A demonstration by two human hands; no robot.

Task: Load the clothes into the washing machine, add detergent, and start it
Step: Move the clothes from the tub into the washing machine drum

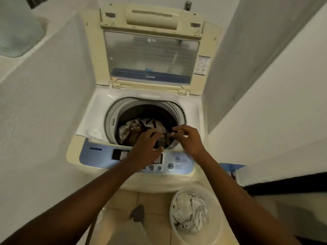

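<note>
Clothes (141,129) lie bunched in the drum of the open top-loading washing machine (85,154), white and dark brown cloth mixed. Both hands reach over the drum's front edge: the left hand (146,147) spreads loosely above the pile, the right hand (188,138) pinches a dark garment (160,140) between fingers and thumb. Below, a round laundry basket (218,220) on the tiled floor holds pale clothing.
</note>
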